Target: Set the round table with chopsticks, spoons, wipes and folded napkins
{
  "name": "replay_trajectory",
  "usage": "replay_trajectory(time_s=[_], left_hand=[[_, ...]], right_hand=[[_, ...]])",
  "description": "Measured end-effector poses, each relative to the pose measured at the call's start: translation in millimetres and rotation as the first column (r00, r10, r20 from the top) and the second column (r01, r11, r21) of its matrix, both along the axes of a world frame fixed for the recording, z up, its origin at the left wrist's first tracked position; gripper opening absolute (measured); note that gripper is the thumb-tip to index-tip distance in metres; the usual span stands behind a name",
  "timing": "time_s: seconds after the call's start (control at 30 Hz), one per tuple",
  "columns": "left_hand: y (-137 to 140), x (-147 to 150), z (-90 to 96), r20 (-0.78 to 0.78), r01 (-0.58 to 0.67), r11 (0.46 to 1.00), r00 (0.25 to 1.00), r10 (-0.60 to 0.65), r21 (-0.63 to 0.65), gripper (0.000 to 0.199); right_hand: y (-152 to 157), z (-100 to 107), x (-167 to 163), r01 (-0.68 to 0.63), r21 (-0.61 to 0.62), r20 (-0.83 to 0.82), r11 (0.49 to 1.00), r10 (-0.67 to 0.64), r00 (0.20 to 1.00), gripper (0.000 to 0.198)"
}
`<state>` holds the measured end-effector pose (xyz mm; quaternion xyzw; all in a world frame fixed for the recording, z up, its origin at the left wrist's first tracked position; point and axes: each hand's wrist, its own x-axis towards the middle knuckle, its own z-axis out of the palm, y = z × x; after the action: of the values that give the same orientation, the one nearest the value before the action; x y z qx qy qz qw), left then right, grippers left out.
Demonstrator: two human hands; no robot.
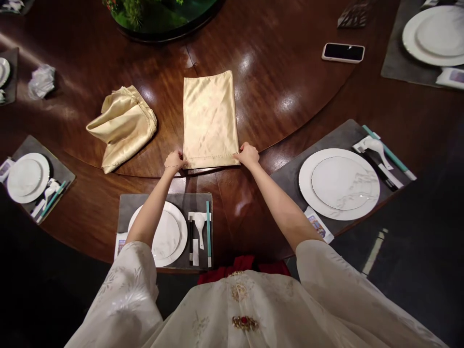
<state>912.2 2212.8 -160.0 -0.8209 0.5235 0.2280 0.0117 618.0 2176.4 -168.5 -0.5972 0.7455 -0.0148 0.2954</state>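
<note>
presently: left hand [175, 160] and right hand [248, 153], each pinching a near corner of a flat gold satin napkin [210, 116], its near edge at the rim of the round wooden turntable [279, 79]. risk: slick satin could skew if one hand pulls harder; leaning could swing the turntable. further item: rumpled gold satin napkin [126, 125], to the left, apart. below left forearm [154, 203]: stacked plates [169, 234], grey placemat [132, 200], on the surface [239, 205]; a dipping sleeve [126, 285] could knock them.

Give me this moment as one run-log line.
flat gold cloth | left hand: touching near left corner | right hand: touching near right corner
</note>
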Motion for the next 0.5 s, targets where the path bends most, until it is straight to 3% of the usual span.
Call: replay_trajectory(time_s=[0.1,0.2,0.37,0.5], left_hand=[[-8,-6,-0.2,-0.212,-0.185,0.982,0.959,0.187,0.026,0.025],[-12,-10,-2.8,-0.485,-0.416,0.908,0.786,0.383,0.043,0.032],[0,-14,-7.0,-0.726,-0.517,0.849,0.542,0.424,0.111,0.031],[12,-19,-6.7,-0.840,-0.560,0.817,0.369,0.397,0.140,0.031]], right_hand=[[-13,3,5,-0.011,0.080,0.010,0.997,0.010,1.000,0.029],[-23,0,4,0.001,0.079,0.104,0.997,-0.009,0.995,0.017],[-21,-16,-11,0.134,-0.025,0.418,0.991,-0.112,0.901,0.015],[-16,-22,-18,0.216,-0.086,0.565,0.972,-0.131,0.815,0.014]])
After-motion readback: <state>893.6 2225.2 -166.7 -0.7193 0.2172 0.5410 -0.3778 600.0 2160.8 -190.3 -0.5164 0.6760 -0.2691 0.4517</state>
